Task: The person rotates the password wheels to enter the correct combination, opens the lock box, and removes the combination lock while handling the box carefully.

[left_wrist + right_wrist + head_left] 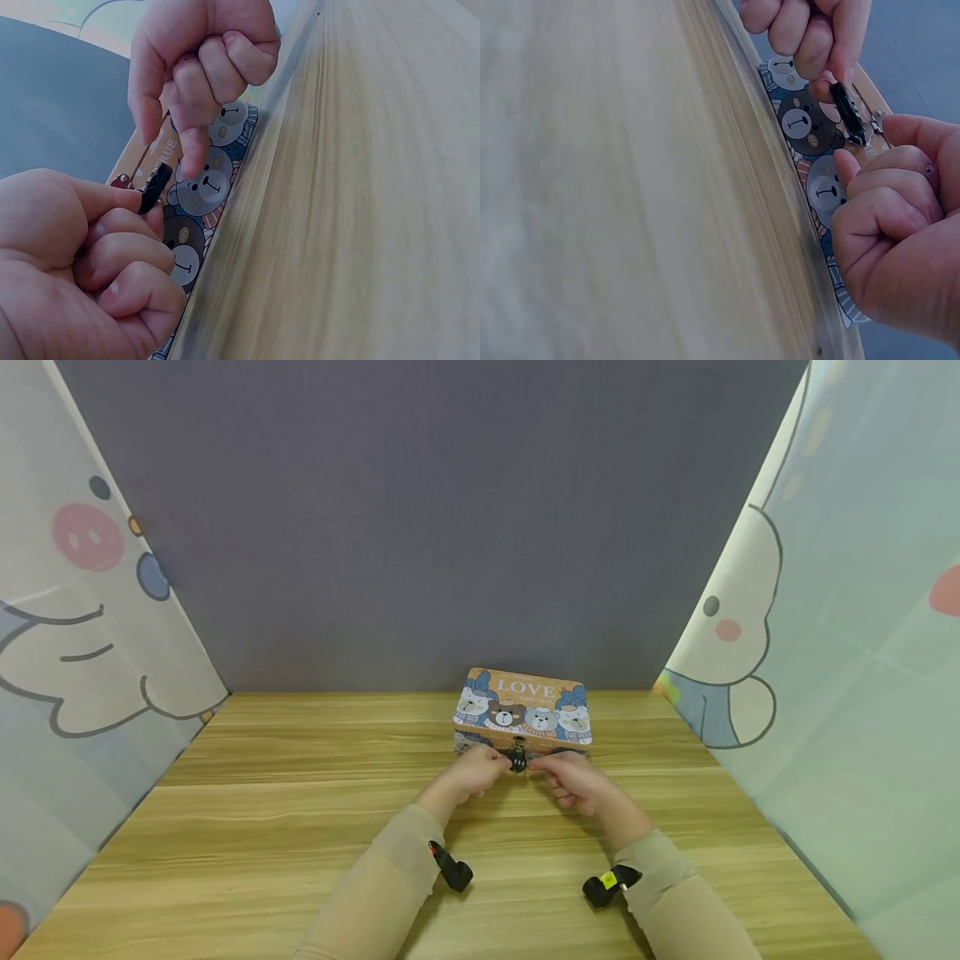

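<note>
1. Your left hand [474, 770]: thumb and index finger closed in a pinch on the black combination padlock [517, 762], other fingers folded into the palm. The left wrist view shows the grip at one end of its body.
2. Your right hand [576, 783]: thumb and index finger parted, the remaining three fingers curled in. It has hold of nothing; in the right wrist view a gap separates its fingertips from the padlock.
3. Padlock position: between your two hands, at your left fingertips and just beside your right index fingertip. Small white marks show on its face; you cannot read them here.
4. The metal clasp [520, 742] is just beyond the padlock, between your hands, on the front of the tin box [525, 703]. Whether the shackle passes through the clasp, you cannot tell.
5. The box sits directly beyond both your hands, lid down, reaching out past your right hand's fingertips. Lid print: "LOVE" above a row of cartoon bears in scarves.
6. Under your hands and forearms: the wood-grain table [262, 827]. Beyond the box, farther from your hands: a dark grey panel [450, 527].
7. Beige sleeves [382, 877] cover your forearms behind both hands.
</note>
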`<state>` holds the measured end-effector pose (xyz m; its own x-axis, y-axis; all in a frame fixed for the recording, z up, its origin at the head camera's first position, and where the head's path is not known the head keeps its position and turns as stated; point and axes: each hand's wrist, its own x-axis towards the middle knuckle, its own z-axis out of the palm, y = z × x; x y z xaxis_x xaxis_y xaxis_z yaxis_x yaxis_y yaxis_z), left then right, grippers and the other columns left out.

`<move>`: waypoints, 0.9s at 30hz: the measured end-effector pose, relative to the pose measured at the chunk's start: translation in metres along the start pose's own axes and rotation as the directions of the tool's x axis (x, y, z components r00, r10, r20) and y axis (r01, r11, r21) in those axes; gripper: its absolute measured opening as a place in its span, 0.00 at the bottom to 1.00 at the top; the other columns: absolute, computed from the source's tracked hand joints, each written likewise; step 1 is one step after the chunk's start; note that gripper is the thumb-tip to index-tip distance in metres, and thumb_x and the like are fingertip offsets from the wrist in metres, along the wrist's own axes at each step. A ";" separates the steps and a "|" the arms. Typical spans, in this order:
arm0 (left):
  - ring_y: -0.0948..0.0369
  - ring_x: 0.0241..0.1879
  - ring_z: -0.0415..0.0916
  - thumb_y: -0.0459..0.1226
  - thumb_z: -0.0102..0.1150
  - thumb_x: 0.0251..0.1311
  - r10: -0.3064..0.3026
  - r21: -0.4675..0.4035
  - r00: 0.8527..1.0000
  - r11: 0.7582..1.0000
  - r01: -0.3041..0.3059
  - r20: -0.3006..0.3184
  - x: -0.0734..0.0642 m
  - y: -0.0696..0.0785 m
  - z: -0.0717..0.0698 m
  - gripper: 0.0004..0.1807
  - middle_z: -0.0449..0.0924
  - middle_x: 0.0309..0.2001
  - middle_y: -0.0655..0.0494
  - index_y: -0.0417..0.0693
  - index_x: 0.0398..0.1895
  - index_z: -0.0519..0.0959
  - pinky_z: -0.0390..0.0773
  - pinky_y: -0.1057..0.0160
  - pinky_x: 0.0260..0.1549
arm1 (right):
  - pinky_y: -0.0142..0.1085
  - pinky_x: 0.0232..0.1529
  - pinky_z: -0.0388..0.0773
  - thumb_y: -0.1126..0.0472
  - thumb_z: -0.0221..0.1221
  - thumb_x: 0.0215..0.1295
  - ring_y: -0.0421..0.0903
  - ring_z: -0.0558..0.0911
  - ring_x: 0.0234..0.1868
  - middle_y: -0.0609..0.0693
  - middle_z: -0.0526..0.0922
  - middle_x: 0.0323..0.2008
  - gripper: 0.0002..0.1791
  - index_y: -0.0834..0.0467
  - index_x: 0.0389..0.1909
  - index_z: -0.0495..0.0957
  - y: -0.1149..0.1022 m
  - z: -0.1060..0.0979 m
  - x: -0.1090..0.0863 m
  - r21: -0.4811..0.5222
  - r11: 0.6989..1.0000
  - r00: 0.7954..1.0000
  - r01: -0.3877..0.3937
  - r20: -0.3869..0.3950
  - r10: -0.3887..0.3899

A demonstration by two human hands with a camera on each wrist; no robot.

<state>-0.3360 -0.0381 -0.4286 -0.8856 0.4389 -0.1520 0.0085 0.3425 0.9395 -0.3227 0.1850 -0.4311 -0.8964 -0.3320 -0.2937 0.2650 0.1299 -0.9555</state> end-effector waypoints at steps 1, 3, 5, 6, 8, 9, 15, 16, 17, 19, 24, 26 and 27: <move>0.66 0.09 0.44 0.36 0.47 0.78 0.001 0.002 1.000 1.000 -0.001 0.005 0.000 0.000 0.000 0.19 0.53 0.11 0.61 0.40 0.25 0.75 0.54 0.65 0.12 | 0.28 0.14 0.52 0.56 0.56 0.75 0.36 0.53 0.12 0.41 0.57 0.15 0.22 0.68 0.60 0.74 0.000 0.001 0.001 -0.003 1.000 1.000 0.000 -0.004 0.000; 0.66 0.09 0.44 0.36 0.47 0.78 0.007 0.004 1.000 1.000 -0.007 -0.002 0.000 -0.001 0.000 0.17 0.53 0.11 0.61 0.36 0.31 0.79 0.53 0.65 0.12 | 0.28 0.14 0.52 0.56 0.57 0.74 0.36 0.53 0.13 0.41 0.57 0.15 0.22 0.67 0.60 0.75 0.000 0.003 0.002 -0.008 1.000 1.000 0.005 -0.009 -0.005; 0.66 0.09 0.44 0.36 0.47 0.78 0.007 0.005 1.000 1.000 -0.007 0.000 0.001 -0.001 -0.001 0.17 0.53 0.11 0.61 0.31 0.35 0.80 0.53 0.65 0.12 | 0.28 0.14 0.51 0.56 0.57 0.74 0.36 0.53 0.13 0.42 0.58 0.15 0.20 0.66 0.57 0.75 0.000 0.005 0.004 -0.007 1.000 1.000 0.011 -0.010 -0.011; 0.66 0.09 0.44 0.36 0.47 0.78 0.009 0.008 1.000 1.000 -0.009 0.005 0.001 -0.001 0.000 0.18 0.53 0.11 0.61 0.29 0.36 0.79 0.53 0.66 0.12 | 0.28 0.14 0.51 0.55 0.57 0.74 0.37 0.53 0.13 0.42 0.58 0.15 0.19 0.66 0.54 0.76 0.000 0.006 0.005 -0.008 1.000 1.000 0.014 -0.009 -0.014; 0.66 0.09 0.44 0.36 0.47 0.78 0.009 0.007 1.000 1.000 -0.009 0.003 0.001 -0.002 0.000 0.18 0.53 0.11 0.61 0.29 0.36 0.79 0.53 0.66 0.12 | 0.29 0.14 0.51 0.55 0.58 0.74 0.37 0.53 0.13 0.42 0.58 0.15 0.16 0.65 0.49 0.75 0.000 0.008 0.007 -0.007 1.000 1.000 0.018 -0.003 -0.018; 0.66 0.09 0.44 0.36 0.47 0.78 0.011 0.007 1.000 1.000 -0.011 0.003 0.001 -0.002 0.000 0.18 0.53 0.11 0.61 0.29 0.35 0.79 0.53 0.66 0.12 | 0.29 0.14 0.51 0.55 0.58 0.74 0.37 0.52 0.13 0.42 0.58 0.15 0.15 0.65 0.47 0.74 0.001 0.009 0.008 -0.004 1.000 1.000 0.018 0.001 -0.018; 0.65 0.09 0.45 0.36 0.47 0.78 0.006 -0.002 1.000 1.000 -0.006 0.006 0.002 -0.003 0.002 0.19 0.53 0.12 0.61 0.37 0.26 0.73 0.53 0.65 0.12 | 0.29 0.13 0.50 0.56 0.57 0.75 0.37 0.51 0.13 0.43 0.57 0.15 0.13 0.63 0.48 0.72 0.001 0.013 0.014 0.023 1.000 1.000 0.006 0.015 -0.006; 0.65 0.09 0.45 0.37 0.47 0.78 0.002 -0.005 1.000 1.000 -0.002 0.007 0.002 -0.002 0.002 0.19 0.53 0.12 0.61 0.40 0.23 0.71 0.53 0.65 0.12 | 0.29 0.13 0.50 0.57 0.56 0.75 0.37 0.51 0.13 0.43 0.57 0.15 0.13 0.64 0.49 0.72 0.001 0.014 0.014 0.027 1.000 1.000 0.005 0.014 -0.006; 0.65 0.09 0.45 0.37 0.47 0.78 0.001 -0.008 1.000 1.000 -0.001 0.004 0.002 -0.002 0.002 0.20 0.53 0.12 0.61 0.43 0.21 0.69 0.53 0.65 0.12 | 0.29 0.13 0.50 0.57 0.56 0.75 0.37 0.51 0.13 0.43 0.57 0.15 0.14 0.64 0.50 0.73 0.001 0.014 0.015 0.028 1.000 1.000 0.007 0.013 -0.007; 0.65 0.10 0.45 0.37 0.48 0.77 -0.004 -0.010 1.000 1.000 0.004 -0.004 0.003 -0.002 0.003 0.22 0.54 0.12 0.61 0.48 0.19 0.67 0.53 0.65 0.12 | 0.29 0.13 0.49 0.58 0.55 0.75 0.37 0.50 0.13 0.43 0.56 0.15 0.15 0.66 0.52 0.73 0.001 0.015 0.015 0.024 1.000 1.000 0.010 0.013 -0.011; 0.64 0.09 0.46 0.39 0.51 0.76 -0.019 -0.016 1.000 1.000 0.019 -0.022 0.004 -0.003 0.002 0.25 0.54 0.12 0.61 0.53 0.15 0.64 0.54 0.64 0.12 | 0.29 0.13 0.49 0.58 0.54 0.75 0.37 0.51 0.12 0.43 0.56 0.14 0.17 0.68 0.55 0.73 0.001 0.017 0.015 0.027 1.000 1.000 0.016 0.018 -0.017; 0.64 0.09 0.47 0.41 0.52 0.76 -0.026 -0.017 0.999 1.000 0.026 -0.022 0.004 -0.003 0.002 0.24 0.54 0.12 0.61 0.52 0.15 0.65 0.54 0.64 0.12 | 0.28 0.13 0.49 0.58 0.53 0.75 0.37 0.51 0.12 0.43 0.56 0.14 0.18 0.68 0.56 0.74 0.000 0.017 0.014 0.031 0.999 1.000 0.017 0.023 -0.017; 0.64 0.10 0.47 0.41 0.52 0.76 -0.028 -0.018 0.999 0.999 0.028 -0.022 0.004 -0.003 0.002 0.24 0.54 0.12 0.61 0.50 0.16 0.67 0.54 0.64 0.12 | 0.28 0.13 0.49 0.58 0.53 0.75 0.37 0.51 0.12 0.43 0.56 0.14 0.19 0.68 0.57 0.74 0.000 0.017 0.014 0.032 0.999 1.000 0.017 0.024 -0.017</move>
<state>-0.3387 -0.0361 -0.4320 -0.8952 0.4110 -0.1721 -0.0246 0.3400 0.9401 -0.3292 0.1640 -0.4359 -0.8920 -0.3566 -0.2777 0.2613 0.0944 -0.9606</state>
